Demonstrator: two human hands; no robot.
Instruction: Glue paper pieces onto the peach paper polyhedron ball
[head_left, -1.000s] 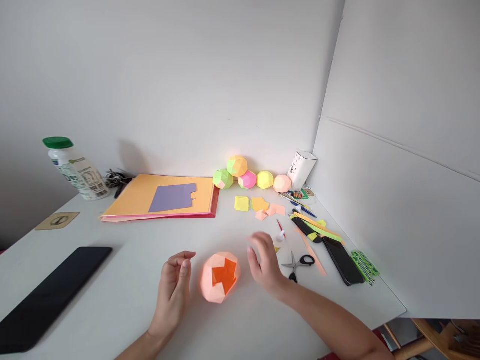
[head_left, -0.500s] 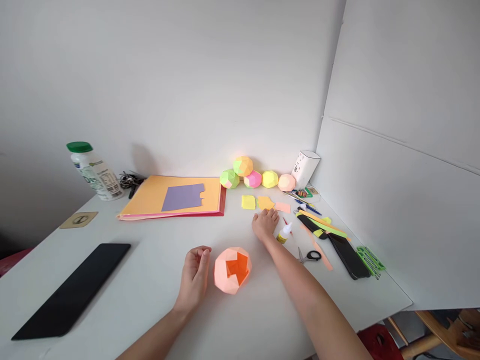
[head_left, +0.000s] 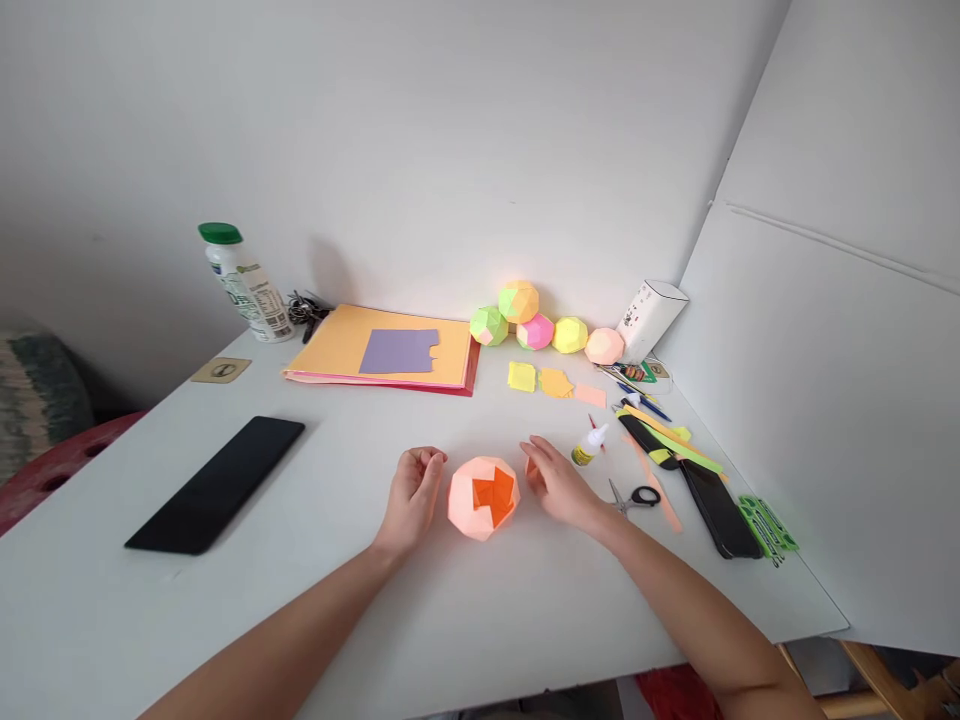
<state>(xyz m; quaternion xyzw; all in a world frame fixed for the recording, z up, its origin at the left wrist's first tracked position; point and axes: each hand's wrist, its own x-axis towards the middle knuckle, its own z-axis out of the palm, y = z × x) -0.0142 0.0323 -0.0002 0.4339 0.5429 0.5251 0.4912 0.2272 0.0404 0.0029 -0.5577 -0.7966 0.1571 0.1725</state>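
Observation:
A peach faceted paper ball with an orange inside rests on the white table, its opening facing up and toward the right. My left hand is just left of it, thumb and fingertips pressed together; whatever they may hold is too small to make out. On the ball's right side is my right hand, its fingers curled round a small peach paper piece. Behind the hands lie a yellow paper stack, an orange stack and a peach stack.
A glue bottle and scissors lie right of my right hand. Finished paper balls line the wall. Folders, a white bottle and a black slab are at left, a phone at right.
My right hand has drawn back from the paper stacks to the right side of the peach ball. The camera view has shifted; my left hand stays beside the ball.

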